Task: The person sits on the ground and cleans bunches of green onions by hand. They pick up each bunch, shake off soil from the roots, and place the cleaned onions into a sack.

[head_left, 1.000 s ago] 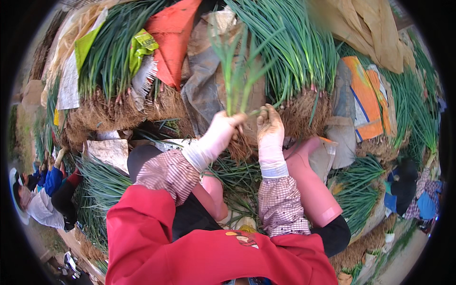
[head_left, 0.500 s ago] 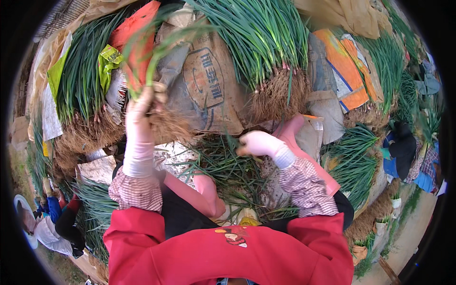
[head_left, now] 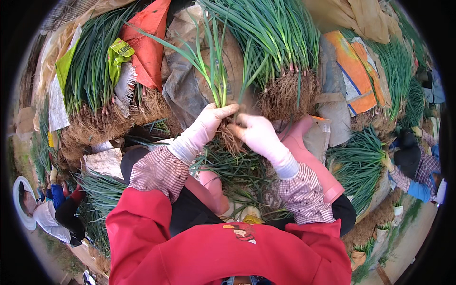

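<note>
In front of me my left hand (head_left: 211,124), in a pale glove, is closed round a small bunch of green onions (head_left: 218,78), leaves up and roots hanging below. My right hand (head_left: 260,135), also gloved, meets it at the root end. Its fingers are pinched, slightly blurred, and a thin green onion stalk (head_left: 245,78) rises from them. Below both hands, loose green leaves (head_left: 230,166) lie in a heap between my pink boots (head_left: 212,190).
A big bundle of green onions (head_left: 280,47) rests at the far middle on sacks, its brown roots (head_left: 289,97) toward me. Another bundle (head_left: 90,71) lies left beside a red-orange sack (head_left: 146,45). Other people work at the right (head_left: 411,159) and left (head_left: 52,213).
My left hand has come down and right with the green onions, from over the left sacks to the middle. My right hand has risen slightly to meet it and now pinches a stalk.
</note>
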`<state>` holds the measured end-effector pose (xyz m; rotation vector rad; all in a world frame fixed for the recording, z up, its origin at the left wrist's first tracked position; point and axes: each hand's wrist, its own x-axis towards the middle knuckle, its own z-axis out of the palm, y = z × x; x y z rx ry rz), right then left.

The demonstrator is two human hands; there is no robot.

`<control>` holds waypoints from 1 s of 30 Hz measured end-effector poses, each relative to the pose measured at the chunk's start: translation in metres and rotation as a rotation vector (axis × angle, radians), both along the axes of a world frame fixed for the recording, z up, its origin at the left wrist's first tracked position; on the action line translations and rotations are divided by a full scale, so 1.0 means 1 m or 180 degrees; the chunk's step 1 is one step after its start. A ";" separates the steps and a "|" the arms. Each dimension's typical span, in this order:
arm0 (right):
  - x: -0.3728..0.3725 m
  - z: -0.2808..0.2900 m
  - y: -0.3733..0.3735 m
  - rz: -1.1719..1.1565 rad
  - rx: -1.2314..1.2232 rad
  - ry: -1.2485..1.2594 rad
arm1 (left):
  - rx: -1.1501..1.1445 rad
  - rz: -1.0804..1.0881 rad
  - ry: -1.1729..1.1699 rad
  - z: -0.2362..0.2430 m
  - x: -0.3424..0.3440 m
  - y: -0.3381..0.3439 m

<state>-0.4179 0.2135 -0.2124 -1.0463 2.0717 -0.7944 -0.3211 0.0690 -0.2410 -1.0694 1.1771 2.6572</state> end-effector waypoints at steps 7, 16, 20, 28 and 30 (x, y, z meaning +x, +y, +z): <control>-0.008 -0.063 -0.027 -0.0970 -0.0453 0.0633 | -0.0562 -0.0009 -0.0376 -0.031 0.003 0.009; -0.087 -0.046 -0.015 -0.1270 0.0503 0.1343 | 0.0170 -0.0354 -0.0306 0.021 0.013 -0.028; -0.108 -0.072 -0.015 -0.0857 0.0953 0.1514 | 0.0784 -0.0393 0.0279 0.013 0.006 -0.020; 0.015 0.006 0.006 0.0057 -0.0372 0.1042 | -0.0002 -0.0356 -0.0002 -0.018 0.002 -0.007; -0.005 0.006 0.002 -0.1039 -0.0523 -0.0007 | -0.0031 -0.0306 -0.0036 -0.006 0.000 -0.010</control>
